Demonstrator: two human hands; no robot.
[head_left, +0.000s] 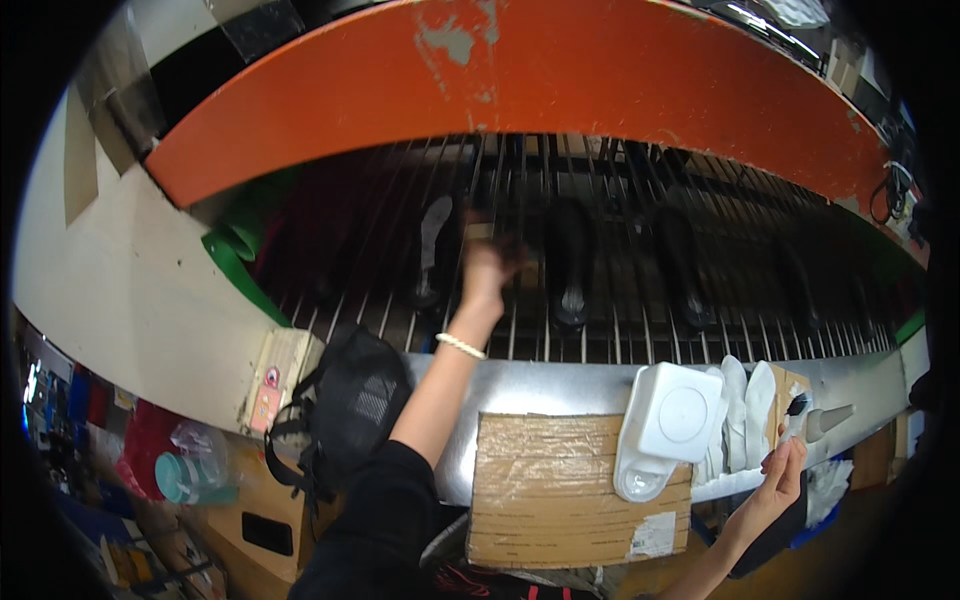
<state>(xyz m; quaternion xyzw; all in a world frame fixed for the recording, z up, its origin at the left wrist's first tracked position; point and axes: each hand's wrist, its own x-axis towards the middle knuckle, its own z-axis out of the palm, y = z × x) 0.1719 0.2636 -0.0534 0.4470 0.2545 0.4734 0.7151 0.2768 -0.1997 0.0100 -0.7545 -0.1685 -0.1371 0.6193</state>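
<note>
My left hand (490,265) reaches over the metal rods of a rack, its fingers smeared by motion. Just left of it lies a dark shoe part with a grey, sole-shaped face (433,240). To its right is a black shoe (570,260), and another black shoe (680,265) lies beyond. Whether the left hand touches any of them cannot be made out. At the right, my right hand (783,470) is closed on a small brush (797,406) with dark bristles pointing up. Several white insoles (758,405) lie beside the brush.
An orange panel (500,70) arches over the rack. On the metal ledge (450,400) in front are a white plastic container (670,415) and a cardboard sheet (550,490). A black bag (355,410) hangs left of my left forearm. A phone (267,534) lies at lower left.
</note>
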